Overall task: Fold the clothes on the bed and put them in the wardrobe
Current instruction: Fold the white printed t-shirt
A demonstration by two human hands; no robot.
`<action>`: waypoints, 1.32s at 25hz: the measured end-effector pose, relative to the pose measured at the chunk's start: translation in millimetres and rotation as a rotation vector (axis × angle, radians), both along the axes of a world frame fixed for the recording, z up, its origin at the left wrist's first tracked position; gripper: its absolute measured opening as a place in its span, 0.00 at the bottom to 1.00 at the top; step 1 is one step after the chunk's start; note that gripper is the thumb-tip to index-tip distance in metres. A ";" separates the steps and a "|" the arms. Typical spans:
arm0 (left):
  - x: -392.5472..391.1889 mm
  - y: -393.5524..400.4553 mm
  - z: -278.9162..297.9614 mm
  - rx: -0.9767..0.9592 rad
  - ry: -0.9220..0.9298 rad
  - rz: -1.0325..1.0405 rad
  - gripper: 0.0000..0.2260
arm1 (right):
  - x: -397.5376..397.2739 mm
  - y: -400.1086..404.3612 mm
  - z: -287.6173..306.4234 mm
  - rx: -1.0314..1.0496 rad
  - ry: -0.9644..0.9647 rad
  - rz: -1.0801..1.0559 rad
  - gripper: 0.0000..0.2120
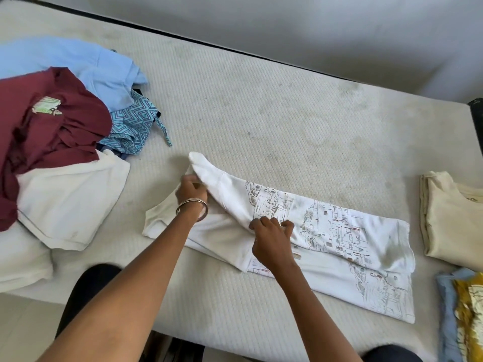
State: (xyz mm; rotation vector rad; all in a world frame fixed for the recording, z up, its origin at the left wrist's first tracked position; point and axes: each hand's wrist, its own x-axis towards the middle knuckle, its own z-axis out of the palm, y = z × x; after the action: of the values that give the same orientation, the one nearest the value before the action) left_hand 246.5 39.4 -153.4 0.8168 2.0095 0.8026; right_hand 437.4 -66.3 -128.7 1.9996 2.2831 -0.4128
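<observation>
- Both hands are on the white T-shirt with a brown line drawing printed on it, which lies in the middle of the cream quilted mattress.
- Left hand, with a silver bangle on its wrist, pinches the shirt's plain white sleeve and holds it up off the bed.
- Right hand has its fingers curled round the folded edge of the shirt near the print.
- One long side of the shirt is folded over, so the shirt makes a long strip.
- Left of the shirt sits a loose heap of clothes: a dark red top with a small green and white patch, a light blue shirt, a blue zigzag cloth and a plain white garment.
- A white pillow is at the left edge, just below the heap.
- On the right lies a folded cream top, apart from the white shirt.
- Below it, at the corner, is a small stack with a pale blue piece and a yellow printed piece.
- A grey wall stands behind the bed.
</observation>
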 end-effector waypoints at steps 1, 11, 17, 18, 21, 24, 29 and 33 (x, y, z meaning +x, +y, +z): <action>-10.3 3.5 -1.5 0.001 0.201 -0.020 0.17 | 2.5 4.3 8.5 -0.110 0.010 0.006 0.15; -64.9 82.9 -15.6 0.126 0.480 -0.598 0.12 | 27.3 86.4 -19.9 -0.035 0.241 -0.319 0.21; -81.7 75.5 -18.9 0.354 0.446 -0.342 0.16 | 42.6 117.7 -31.7 -0.089 0.172 -0.352 0.09; -88.4 76.6 -22.7 0.351 0.476 -0.363 0.17 | 42.4 119.6 -32.4 -0.089 0.179 -0.367 0.09; -87.3 80.1 -23.5 0.250 0.456 -0.271 0.16 | 30.8 103.4 -34.1 0.117 0.173 -0.376 0.13; -58.6 63.9 -6.4 0.306 0.676 -0.119 0.18 | 12.7 66.0 -40.4 0.298 0.294 -0.276 0.17; 29.9 -33.8 -16.2 0.586 0.808 -1.294 0.24 | 43.9 11.6 -66.7 0.083 0.223 -0.237 0.32; 72.5 -97.7 -20.4 0.067 0.874 -1.365 0.28 | 135.0 -7.5 -67.1 -0.066 0.040 -0.249 0.31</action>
State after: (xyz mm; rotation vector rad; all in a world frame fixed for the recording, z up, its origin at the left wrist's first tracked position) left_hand 319.0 -58.3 -173.8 2.4240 1.4305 -0.3715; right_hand 572.5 -73.8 -195.9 2.2690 2.0170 -0.5425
